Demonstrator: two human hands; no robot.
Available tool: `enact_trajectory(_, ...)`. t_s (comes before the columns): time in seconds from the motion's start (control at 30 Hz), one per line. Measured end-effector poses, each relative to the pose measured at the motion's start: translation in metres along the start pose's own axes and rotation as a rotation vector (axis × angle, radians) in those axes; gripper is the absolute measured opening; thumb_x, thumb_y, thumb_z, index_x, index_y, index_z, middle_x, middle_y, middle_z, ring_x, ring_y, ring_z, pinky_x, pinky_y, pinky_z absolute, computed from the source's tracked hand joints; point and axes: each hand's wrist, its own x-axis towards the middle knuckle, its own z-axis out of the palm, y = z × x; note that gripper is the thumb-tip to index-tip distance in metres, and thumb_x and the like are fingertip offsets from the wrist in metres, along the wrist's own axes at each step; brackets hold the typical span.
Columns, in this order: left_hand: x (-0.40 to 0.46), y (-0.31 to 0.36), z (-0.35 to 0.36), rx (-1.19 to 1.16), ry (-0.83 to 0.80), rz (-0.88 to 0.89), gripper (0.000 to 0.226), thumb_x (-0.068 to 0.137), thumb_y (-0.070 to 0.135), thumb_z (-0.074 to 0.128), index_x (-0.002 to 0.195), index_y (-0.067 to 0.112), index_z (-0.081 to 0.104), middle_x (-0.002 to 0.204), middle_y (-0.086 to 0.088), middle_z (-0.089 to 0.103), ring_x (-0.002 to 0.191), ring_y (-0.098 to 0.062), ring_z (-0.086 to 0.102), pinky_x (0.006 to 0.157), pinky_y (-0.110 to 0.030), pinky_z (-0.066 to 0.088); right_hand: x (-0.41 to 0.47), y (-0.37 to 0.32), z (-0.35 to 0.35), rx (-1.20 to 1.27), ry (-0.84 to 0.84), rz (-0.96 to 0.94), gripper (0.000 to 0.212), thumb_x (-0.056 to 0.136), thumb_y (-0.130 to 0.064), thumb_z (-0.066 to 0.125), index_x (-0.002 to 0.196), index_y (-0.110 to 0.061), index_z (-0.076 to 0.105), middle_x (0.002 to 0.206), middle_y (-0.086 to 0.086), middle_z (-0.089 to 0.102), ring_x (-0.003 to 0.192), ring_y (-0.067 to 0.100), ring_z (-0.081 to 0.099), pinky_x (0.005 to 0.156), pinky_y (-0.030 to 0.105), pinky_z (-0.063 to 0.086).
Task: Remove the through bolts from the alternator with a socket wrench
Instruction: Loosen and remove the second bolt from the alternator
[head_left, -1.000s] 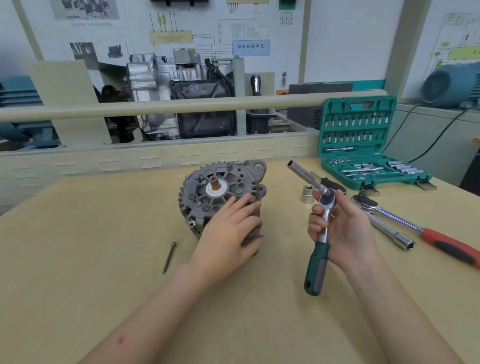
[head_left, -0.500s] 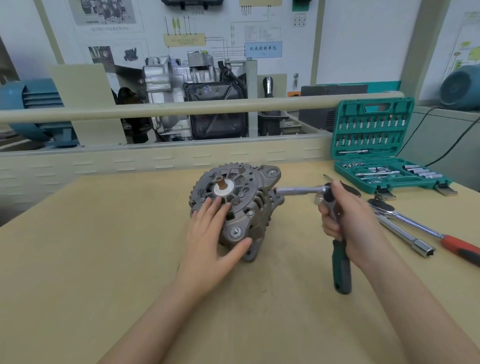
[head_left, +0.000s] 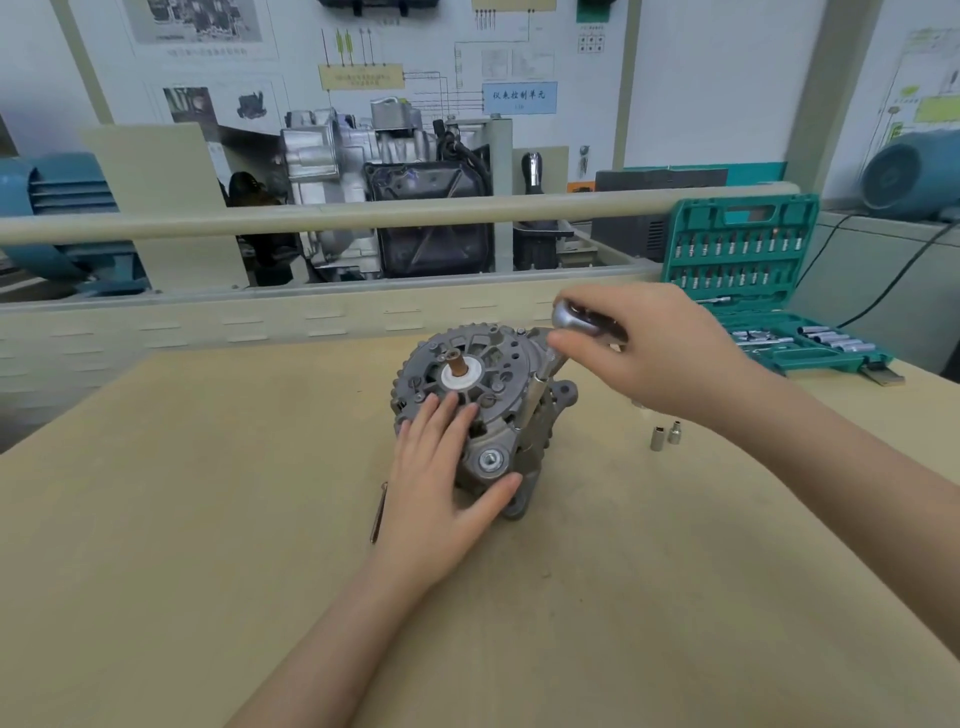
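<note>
Tan workbench (head_left: 208, 519) fills the room's foreground, with the alternator (head_left: 483, 410) standing near its middle. Left of the alternator a loose bolt (head_left: 378, 512) lies flat. The left hand (head_left: 441, 478) rests spread on the alternator's face, fingers straight, thumb along its lower edge. Just right of the alternator, the right hand (head_left: 654, 353) grips the socket wrench (head_left: 571, 332) head, its extension angled down onto the housing rim. Further right sit two small sockets (head_left: 666, 435) and the green tool case (head_left: 753, 280).
</note>
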Motion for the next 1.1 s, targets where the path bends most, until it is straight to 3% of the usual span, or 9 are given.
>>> enact_trajectory(0.1, 0.0, 0.0, 0.0, 0.01, -0.005, 0.004, 0.073, 0.074, 0.056, 0.049, 0.138, 0.024, 0.032, 0.142, 0.018, 0.012, 0.132, 0.007, -0.002, 0.11, -0.018, -0.005, 0.006, -0.009, -0.004, -0.116, -0.028, -0.081, 0.027, 0.083, -0.049, 0.036, 0.07, -0.025, 0.042, 0.059, -0.009, 0.043, 0.057, 0.006, 0.04, 0.046, 0.023, 0.022)
enact_trajectory(0.2, -0.002, 0.0, -0.002, -0.021, -0.011, -0.001, 0.073, 0.074, 0.06, 0.048, 0.137, 0.027, 0.033, 0.144, 0.018, 0.014, 0.133, 0.008, -0.002, 0.109, -0.014, -0.007, 0.015, -0.015, -0.009, -0.188, -0.096, -0.185, 0.037, 0.081, -0.052, 0.034, 0.091, -0.023, 0.055, 0.078, -0.009, 0.056, 0.075, 0.014, 0.051, 0.053, 0.026, 0.033)
enact_trajectory(0.3, -0.002, 0.002, -0.007, -0.132, -0.019, -0.032, 0.06, 0.074, 0.055, 0.051, 0.129, 0.038, 0.034, 0.142, 0.021, 0.023, 0.133, 0.01, 0.003, 0.112, -0.023, 0.003, 0.028, -0.021, -0.015, -0.226, -0.261, -0.329, 0.042, 0.084, -0.048, 0.039, 0.11, -0.021, 0.058, 0.091, -0.003, 0.059, 0.083, 0.016, 0.053, 0.066, 0.03, 0.036)
enact_trajectory(0.43, 0.005, 0.015, -0.018, -0.243, 0.056, -0.06, 0.045, 0.076, 0.041, 0.053, 0.12, 0.032, 0.049, 0.117, 0.04, 0.03, 0.121, 0.022, 0.016, 0.11, -0.032, 0.02, 0.044, -0.032, -0.018, -0.29, -0.421, -0.414, 0.034, 0.087, -0.042, 0.044, 0.108, -0.018, 0.058, 0.09, -0.001, 0.061, 0.085, 0.019, 0.054, 0.076, 0.036, 0.041)
enact_trajectory(0.53, 0.026, 0.028, -0.028, -0.221, -0.005, -0.006, 0.038, 0.078, 0.037, 0.052, 0.112, 0.022, 0.059, 0.109, 0.025, 0.053, 0.119, -0.003, 0.04, 0.105, -0.042, 0.029, 0.046, -0.036, -0.017, -0.28, -0.458, -0.395, 0.031, 0.089, -0.042, 0.045, 0.11, -0.021, 0.056, 0.096, -0.003, 0.061, 0.087, 0.017, 0.053, 0.078, 0.039, 0.045)
enact_trajectory(0.67, 0.045, 0.035, -0.032, -0.279, -0.183, 0.024, 0.015, 0.086, 0.021, 0.058, 0.094, 0.011, 0.066, 0.088, -0.008, 0.066, 0.087, -0.021, 0.057, 0.083, -0.046, 0.044, 0.045, -0.032, -0.018, -0.24, -0.452, -0.379, 0.029, 0.089, -0.039, 0.048, 0.113, -0.025, 0.055, 0.093, -0.009, 0.057, 0.083, 0.012, 0.05, 0.076, 0.034, 0.045)
enact_trajectory(0.87, 0.045, 0.028, -0.018, -0.325, -0.053, 0.021, 0.012, 0.084, 0.016, 0.062, 0.081, 0.005, 0.065, 0.078, -0.008, 0.065, 0.077, -0.018, 0.058, 0.074, -0.041, 0.046, 0.054, -0.027, -0.019, -0.148, -0.487, -0.419, 0.024, 0.089, -0.034, 0.053, 0.106, -0.018, 0.058, 0.086, -0.009, 0.055, 0.077, 0.012, 0.048, 0.072, 0.028, 0.039)
enact_trajectory(1.0, 0.041, 0.03, -0.006, -0.359, 0.035, -0.016, 0.006, 0.082, 0.021, 0.064, 0.078, 0.02, 0.061, 0.075, 0.0, 0.06, 0.073, -0.013, 0.054, 0.064, -0.031, 0.043, 0.049, -0.026, -0.013, -0.259, -0.371, -0.387, 0.032, 0.086, -0.049, 0.044, 0.103, -0.024, 0.054, 0.084, -0.012, 0.054, 0.075, 0.01, 0.048, 0.062, 0.029, 0.038)
enact_trajectory(1.1, 0.035, 0.031, 0.007, -0.191, 0.043, 0.019, 0.038, 0.071, 0.037, 0.068, 0.101, 0.018, 0.055, 0.095, 0.002, 0.056, 0.092, -0.013, 0.049, 0.078, -0.031, 0.04, 0.041, -0.03, 0.0, -0.351, -0.15, -0.381, 0.039, 0.08, -0.064, 0.039, 0.076, -0.025, 0.042, 0.063, -0.006, 0.049, 0.058, 0.014, 0.044, 0.048, 0.027, 0.026)
